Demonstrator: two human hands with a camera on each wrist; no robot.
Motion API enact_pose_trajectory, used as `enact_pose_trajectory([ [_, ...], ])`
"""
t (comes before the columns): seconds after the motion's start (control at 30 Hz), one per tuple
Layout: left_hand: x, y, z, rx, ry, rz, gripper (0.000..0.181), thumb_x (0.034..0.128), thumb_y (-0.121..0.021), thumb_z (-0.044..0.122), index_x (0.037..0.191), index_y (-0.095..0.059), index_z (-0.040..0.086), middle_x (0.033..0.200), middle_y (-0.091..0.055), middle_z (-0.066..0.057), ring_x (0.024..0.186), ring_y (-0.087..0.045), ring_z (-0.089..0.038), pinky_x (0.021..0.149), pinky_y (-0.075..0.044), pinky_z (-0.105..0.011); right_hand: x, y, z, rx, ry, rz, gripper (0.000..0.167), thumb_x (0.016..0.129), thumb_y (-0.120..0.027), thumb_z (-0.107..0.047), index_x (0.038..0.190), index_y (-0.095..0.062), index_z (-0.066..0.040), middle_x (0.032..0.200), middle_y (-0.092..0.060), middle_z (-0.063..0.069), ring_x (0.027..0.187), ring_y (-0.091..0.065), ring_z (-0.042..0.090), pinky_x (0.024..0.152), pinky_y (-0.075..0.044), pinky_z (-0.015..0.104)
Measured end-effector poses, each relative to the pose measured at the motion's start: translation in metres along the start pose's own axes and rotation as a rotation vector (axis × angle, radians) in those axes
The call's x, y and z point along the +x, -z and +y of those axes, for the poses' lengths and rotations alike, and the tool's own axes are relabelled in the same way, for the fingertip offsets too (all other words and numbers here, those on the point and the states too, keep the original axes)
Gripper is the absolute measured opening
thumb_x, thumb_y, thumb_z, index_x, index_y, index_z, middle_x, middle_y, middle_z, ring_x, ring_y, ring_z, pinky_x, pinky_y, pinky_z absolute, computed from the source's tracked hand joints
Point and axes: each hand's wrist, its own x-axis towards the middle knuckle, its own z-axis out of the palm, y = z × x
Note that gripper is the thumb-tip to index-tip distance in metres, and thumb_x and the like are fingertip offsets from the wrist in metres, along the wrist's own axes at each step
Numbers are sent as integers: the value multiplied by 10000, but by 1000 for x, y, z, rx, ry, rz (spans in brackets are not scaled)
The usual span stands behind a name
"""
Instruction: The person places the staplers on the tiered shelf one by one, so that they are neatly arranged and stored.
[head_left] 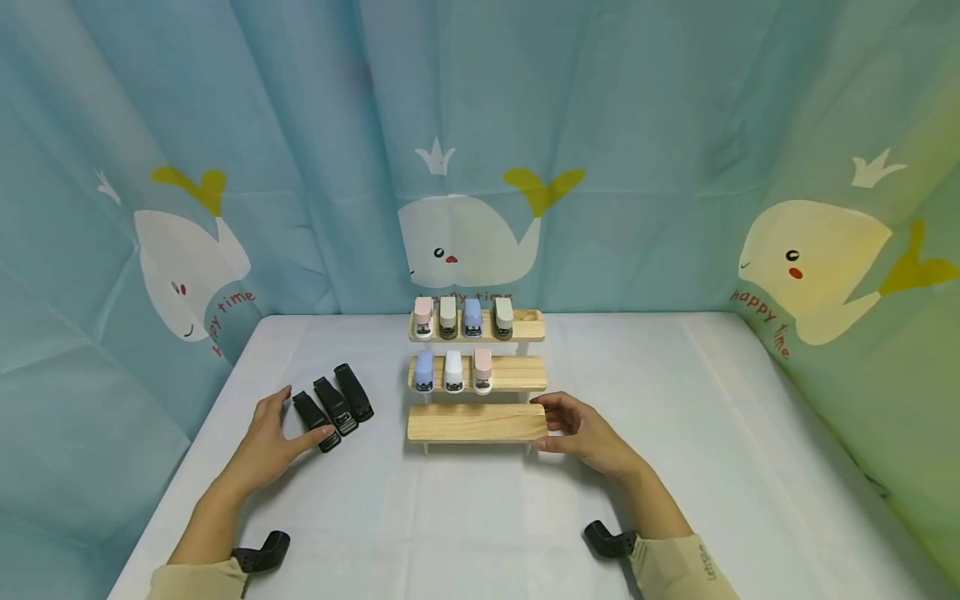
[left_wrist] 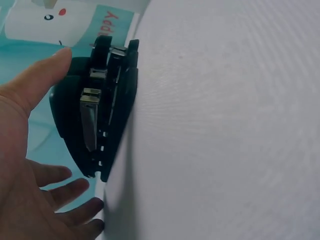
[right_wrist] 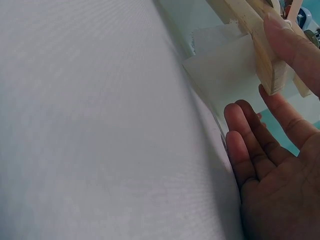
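Observation:
Three black staplers [head_left: 335,407] lie side by side at an angle on the left of the white table. My left hand [head_left: 266,446] is spread around the nearest one, thumb by its front end and fingers straight on the far left. In the left wrist view, a gap shows between the fingers and that black stapler [left_wrist: 92,120]. My right hand [head_left: 588,433] grips the right end of the lowest tier of a wooden three-step display stand [head_left: 476,423]. Seen from the right wrist, thumb and index finger are on either side of the plank end [right_wrist: 274,75].
Several small pastel staplers [head_left: 472,318] stand on the top tier. On the left part of the middle tier are three more, blue, white and pink [head_left: 482,371]. A blue curtain [head_left: 637,167] with whale prints hangs behind the table [head_left: 480,525].

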Motion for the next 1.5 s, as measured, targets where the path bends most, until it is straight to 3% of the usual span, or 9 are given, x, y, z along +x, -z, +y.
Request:
enact_pose_trajectory([
  [0.37, 4, -6, -5, 18, 7, 14, 1085, 932, -700, 581, 1607, -167, -81, 1600, -206, -374, 1484, -218, -580, 1157, -242, -736, -1, -1, -2, 3, 6, 3, 649, 838, -866, -130, 1399, -552, -41, 1370, -581, 208, 1136, -588, 264, 956, -500, 287],
  [0.63, 7, -1, -8, 35, 7, 2, 1101, 896, -739, 574, 1604, -194, -69, 1586, -224, -370, 1466, -204, -561, 1132, -260, -744, -2, -1, -4, 3, 2, 2, 654, 839, -868, -146, 1402, -551, -40, 1378, -579, 210, 1144, -589, 269, 960, -502, 293],
  [0.93, 13, -3, -18, 1, 9, 29, 1056, 848, -799, 566, 1570, -296, -17, 1570, -259, -329, 1465, -194, -548, 1115, -263, -727, -1, -1, -2, -3, 12, -4, 645, 844, -862, -138, 1402, -552, -41, 1358, -591, 212, 1143, -597, 278, 960, -509, 300],
  [1.3, 10, -6, -14, -17, 35, 66, 1103, 818, -832, 553, 1538, -291, -83, 1542, -310, -339, 1452, -241, -529, 1144, -262, -703, -2, -1, -3, -15, 10, -2, 632, 850, -858, -150, 1398, -559, -49, 1358, -588, 211, 1137, -591, 274, 953, -506, 295],
  [1.5, 8, -2, -14, -55, 62, 43, 1122, 821, -838, 548, 1559, -248, -57, 1576, -295, -350, 1468, -250, -534, 1152, -260, -704, -2, -1, -3, -7, 5, -1, 638, 848, -860, -145, 1401, -557, -48, 1364, -590, 209, 1145, -595, 273, 960, -507, 296],
])
